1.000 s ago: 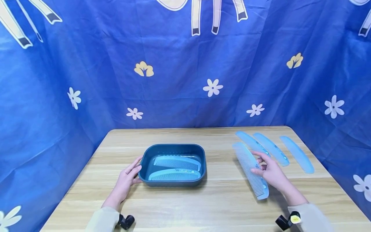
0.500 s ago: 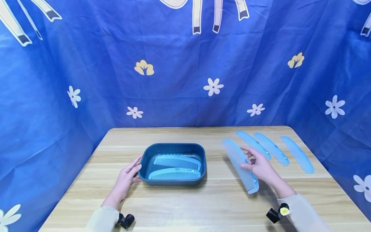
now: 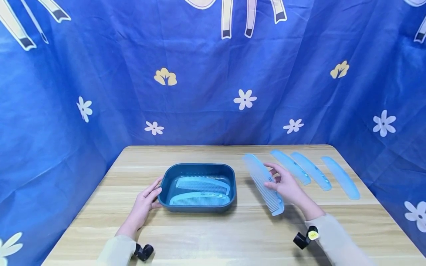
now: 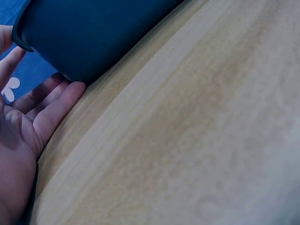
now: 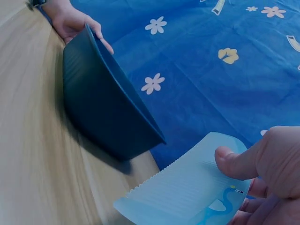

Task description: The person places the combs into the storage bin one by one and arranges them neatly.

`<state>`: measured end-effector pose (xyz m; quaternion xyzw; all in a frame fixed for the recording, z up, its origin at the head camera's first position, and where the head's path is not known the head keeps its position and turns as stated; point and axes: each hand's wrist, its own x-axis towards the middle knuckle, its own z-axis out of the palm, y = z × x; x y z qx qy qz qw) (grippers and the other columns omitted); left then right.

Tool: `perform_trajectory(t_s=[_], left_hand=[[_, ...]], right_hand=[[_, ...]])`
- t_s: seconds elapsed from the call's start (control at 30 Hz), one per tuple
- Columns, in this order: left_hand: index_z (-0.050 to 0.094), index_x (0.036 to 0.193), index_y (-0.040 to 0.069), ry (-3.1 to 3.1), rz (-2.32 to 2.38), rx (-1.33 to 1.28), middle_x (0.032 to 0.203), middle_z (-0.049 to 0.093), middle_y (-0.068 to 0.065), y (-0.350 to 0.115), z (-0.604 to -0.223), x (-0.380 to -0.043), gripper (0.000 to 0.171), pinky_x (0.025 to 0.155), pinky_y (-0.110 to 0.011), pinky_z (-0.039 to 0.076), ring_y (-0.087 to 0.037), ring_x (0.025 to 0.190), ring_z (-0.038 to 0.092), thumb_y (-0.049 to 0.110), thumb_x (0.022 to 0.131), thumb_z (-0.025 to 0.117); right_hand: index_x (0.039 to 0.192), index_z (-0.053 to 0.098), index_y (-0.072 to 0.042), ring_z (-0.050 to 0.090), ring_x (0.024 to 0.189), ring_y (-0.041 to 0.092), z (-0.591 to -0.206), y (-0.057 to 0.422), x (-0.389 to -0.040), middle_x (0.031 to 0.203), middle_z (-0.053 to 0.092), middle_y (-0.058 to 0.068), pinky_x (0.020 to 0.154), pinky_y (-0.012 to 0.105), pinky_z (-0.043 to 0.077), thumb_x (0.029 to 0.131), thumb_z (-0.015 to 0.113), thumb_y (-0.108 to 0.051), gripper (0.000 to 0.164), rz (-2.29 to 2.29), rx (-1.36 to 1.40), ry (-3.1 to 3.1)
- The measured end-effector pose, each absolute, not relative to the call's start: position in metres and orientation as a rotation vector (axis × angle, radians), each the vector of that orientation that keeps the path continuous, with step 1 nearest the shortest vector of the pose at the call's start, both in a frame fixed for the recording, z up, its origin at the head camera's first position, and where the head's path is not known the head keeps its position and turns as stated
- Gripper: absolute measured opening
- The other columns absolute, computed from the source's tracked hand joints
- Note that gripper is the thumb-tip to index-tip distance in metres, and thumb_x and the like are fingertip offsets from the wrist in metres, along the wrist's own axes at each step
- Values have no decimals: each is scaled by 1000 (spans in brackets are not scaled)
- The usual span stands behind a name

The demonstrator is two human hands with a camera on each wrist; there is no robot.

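A dark teal plastic basket (image 3: 196,209) stands left of centre on the table, holding two pale blue combs, one (image 3: 203,184) behind the other (image 3: 199,199). My left hand (image 3: 144,202) holds its left end; in the left wrist view, fingers (image 4: 63,105) touch the wall low down and others are up at the rim. To the right of the basket, my right hand (image 3: 286,186) pinches another translucent blue comb (image 3: 261,181) along its spine, teeth facing left. In the right wrist view, the thumb (image 5: 239,161) presses the face of that comb (image 5: 187,183), printed with a blue bird-like figure.
Several more blue combs lie slanted at the table's back right: one (image 3: 291,168) nearest my right hand, another (image 3: 311,170) beside it, and one (image 3: 341,177) farther right. A blue curtain (image 3: 213,111) with flowers hangs around the wooden table (image 3: 199,240).
My right hand has carried its comb leftward and slightly back, closer to the basket. My left hand and the basket stay in place.
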<state>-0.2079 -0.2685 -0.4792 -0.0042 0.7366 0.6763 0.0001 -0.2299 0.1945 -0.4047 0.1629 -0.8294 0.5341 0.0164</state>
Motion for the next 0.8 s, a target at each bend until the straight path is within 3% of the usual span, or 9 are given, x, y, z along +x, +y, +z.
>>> perform_trajectory(t_s=[0.6, 0.8], left_hand=[[38, 143, 19, 2328, 2101, -5, 141, 36, -20, -268, -476, -207, 53, 74, -35, 56, -3, 105, 54, 35, 95, 52], [38, 143, 21, 2330, 2101, -10, 143, 35, -17, -269, -479, -206, 52, 75, -36, 55, -1, 105, 54, 36, 95, 52]], right_hand=[[133, 48, -9, 52, 63, 23, -402, 156, -248, 95, 52, 16, 57, 27, 51, 79, 69, 6, 60, 1710, 589, -2514], [133, 47, -5, 50, 64, 22, -391, 142, -248, 96, 52, 17, 58, 26, 48, 80, 68, 6, 58, 1703, 616, -2530]])
